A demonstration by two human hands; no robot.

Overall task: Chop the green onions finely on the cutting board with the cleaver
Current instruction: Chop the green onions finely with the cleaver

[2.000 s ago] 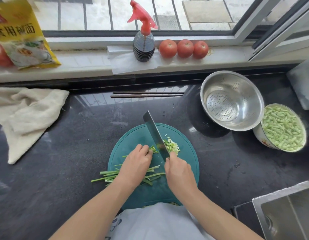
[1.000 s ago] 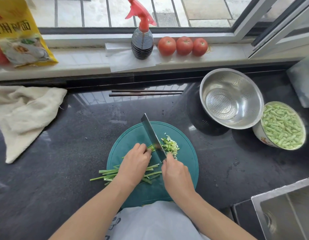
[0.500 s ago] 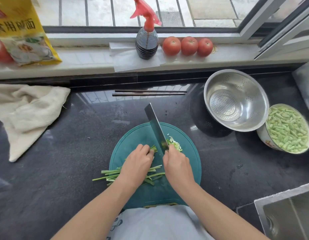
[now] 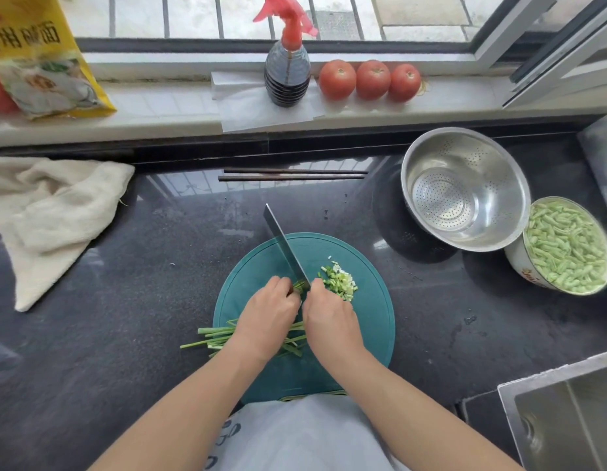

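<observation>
Two bare forearms reach into view from the bottom edge, uncovered from elbow to wrist, with no sleeve showing on either one. The left hand (image 4: 266, 317) and right hand (image 4: 331, 322) wear no gloves, and no rings, watch or bracelet can be seen on them. Between the arms hangs a pale grey-white garment (image 4: 305, 433), smooth and plain across its front, with small dark printed marks near its lower left edge, too blurred to read.
</observation>
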